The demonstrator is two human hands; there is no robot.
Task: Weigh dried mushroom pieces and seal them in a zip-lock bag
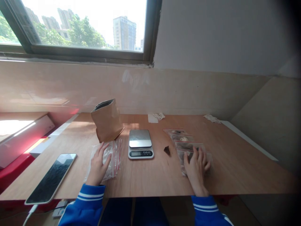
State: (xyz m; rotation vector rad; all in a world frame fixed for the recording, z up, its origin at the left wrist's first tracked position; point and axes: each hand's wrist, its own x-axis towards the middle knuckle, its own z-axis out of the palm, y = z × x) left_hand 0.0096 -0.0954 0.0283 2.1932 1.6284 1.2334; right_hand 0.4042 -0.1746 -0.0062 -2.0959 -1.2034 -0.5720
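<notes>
My left hand rests on a stack of clear zip bags with red seal lines, its thumb and fingers spread. At the right, my right hand lies over the nearest of several overlapping zip bags, fingers apart and slightly bent. Small items show inside the farther ones, among them a pale piece; my hand covers part of the nearest. Between my hands stands a kitchen scale with a steel plate; its display cannot be read. A dark brown flake-like piece lies on the table right of the scale.
A brown paper bag stands open behind the left zip bags. A phone with a charging cable lies at the left edge. Crumpled white paper sits at the back of the wooden table, and another wad farther right.
</notes>
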